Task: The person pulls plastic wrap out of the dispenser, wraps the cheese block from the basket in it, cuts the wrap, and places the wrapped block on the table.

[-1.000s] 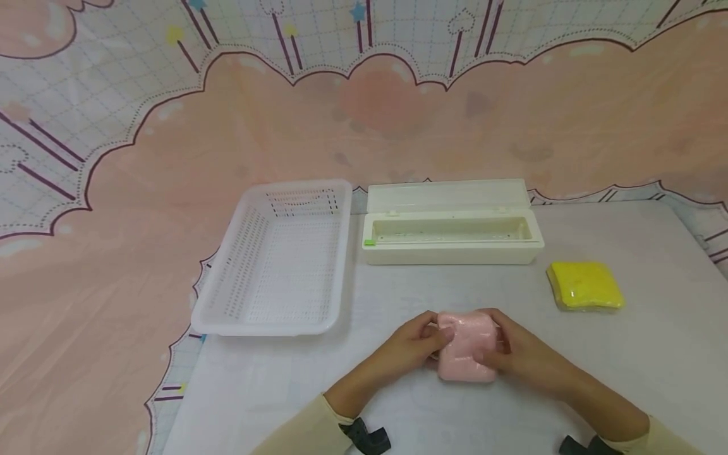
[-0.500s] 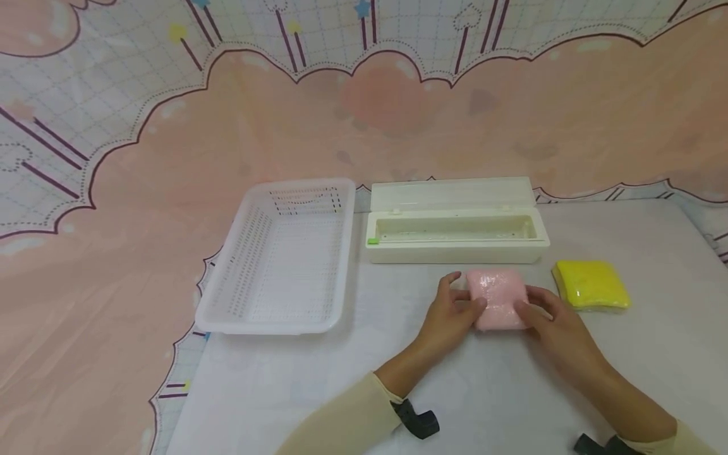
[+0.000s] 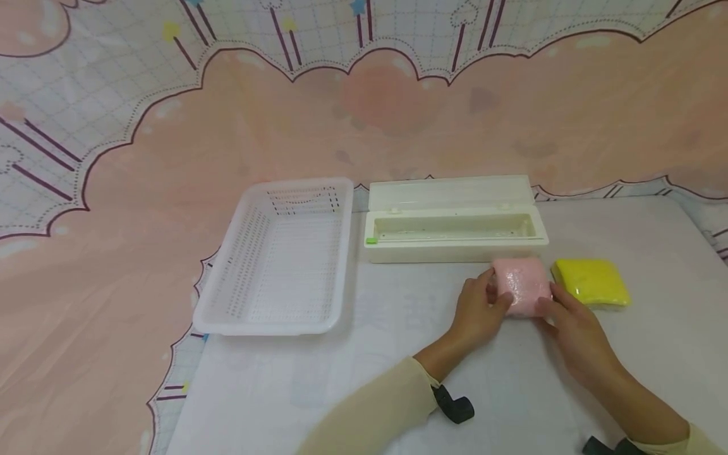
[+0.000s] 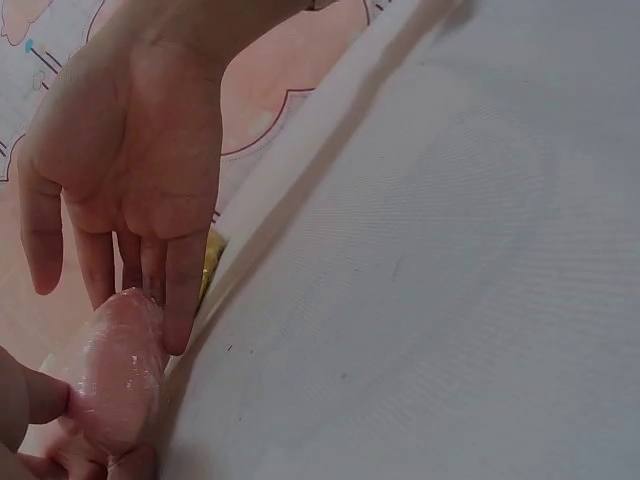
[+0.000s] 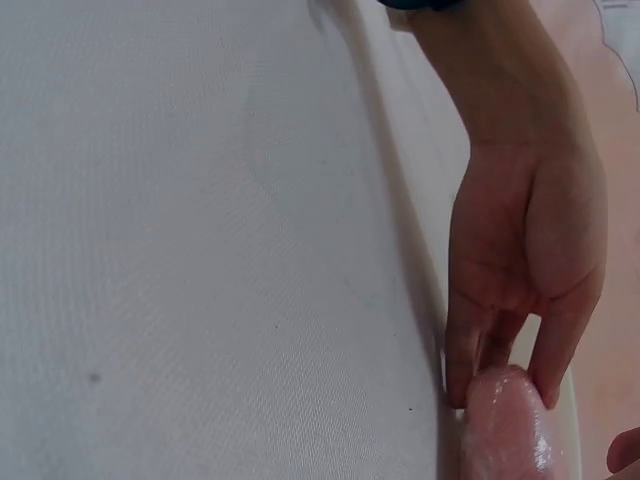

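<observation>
A square pink block (image 3: 522, 287), soft-looking and wrapped in shiny clear plastic film, is between both hands in front of the long white box. My left hand (image 3: 478, 313) pinches its left side, thumb on the top face; in the right wrist view, thumb and fingers lie on either side of the wrapped block (image 5: 505, 430). At its right edge, my right hand (image 3: 580, 335) touches it with fairly straight fingers; the left wrist view has this hand's thumb standing off the film. A yellow wrapped block (image 3: 591, 281) lies just to the right.
A long white box (image 3: 455, 254) with its lid raised and a green tab stands behind the hands. On the left is a white perforated basket (image 3: 273, 328). White cloth (image 3: 375, 335) covers the table, and a patterned curtain (image 3: 296, 139) hangs behind.
The pink block has moved right and away from the body, from the table's near middle to beside the yellow block. Both hands have moved along with it; the right thumb stays at its corner.
</observation>
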The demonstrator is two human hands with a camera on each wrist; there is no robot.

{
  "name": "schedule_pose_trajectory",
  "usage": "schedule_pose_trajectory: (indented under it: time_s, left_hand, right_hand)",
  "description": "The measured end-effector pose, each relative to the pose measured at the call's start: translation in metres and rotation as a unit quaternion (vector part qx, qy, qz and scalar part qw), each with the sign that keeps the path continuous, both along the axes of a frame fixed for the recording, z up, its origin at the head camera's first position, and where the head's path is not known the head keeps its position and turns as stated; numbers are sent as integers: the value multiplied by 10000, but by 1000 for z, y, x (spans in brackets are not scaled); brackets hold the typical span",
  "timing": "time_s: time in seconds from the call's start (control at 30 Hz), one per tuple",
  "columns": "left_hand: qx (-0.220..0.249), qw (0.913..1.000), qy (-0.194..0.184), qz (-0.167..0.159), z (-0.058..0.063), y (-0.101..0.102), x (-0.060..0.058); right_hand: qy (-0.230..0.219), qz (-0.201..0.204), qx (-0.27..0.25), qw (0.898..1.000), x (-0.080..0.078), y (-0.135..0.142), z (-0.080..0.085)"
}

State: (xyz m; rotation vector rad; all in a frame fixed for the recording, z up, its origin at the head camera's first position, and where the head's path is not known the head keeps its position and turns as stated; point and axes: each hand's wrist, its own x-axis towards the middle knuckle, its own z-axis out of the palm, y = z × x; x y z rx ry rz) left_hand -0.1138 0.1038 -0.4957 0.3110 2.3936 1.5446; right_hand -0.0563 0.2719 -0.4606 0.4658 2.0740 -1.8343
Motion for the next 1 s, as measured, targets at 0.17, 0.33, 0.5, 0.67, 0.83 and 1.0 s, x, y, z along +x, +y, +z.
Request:
schedule_pose_trajectory:
  time_s: [0.17,0.33,0.5,0.67,0.83,1.0]
  left_hand:
    - [-345,9990,257,-139,0,2,-5]
    - [-544,9980,280,-128,-1,3,-8]
    - [-631,9974,304,-184,-3,3,-8]
    - [-828,9948,525,-286,-5,4,-10]
    - [-993,9922,653,-386,-7,3,-13]
    - [-782,9950,293,-553,-6,-4,-13]
  right_hand:
    - [107,-213,-249,9994,-1,2,-1]
    - [104,-237,-350,9991,-3,3,-4]
    - [-65,-265,-258,9993,-3,3,-5]
    - [-155,-108,-47,9998,-5,3,-5]
    - [-148,149,191,9996,-6,3,-3]
    - [11,285,148,9995,-3,6,1]
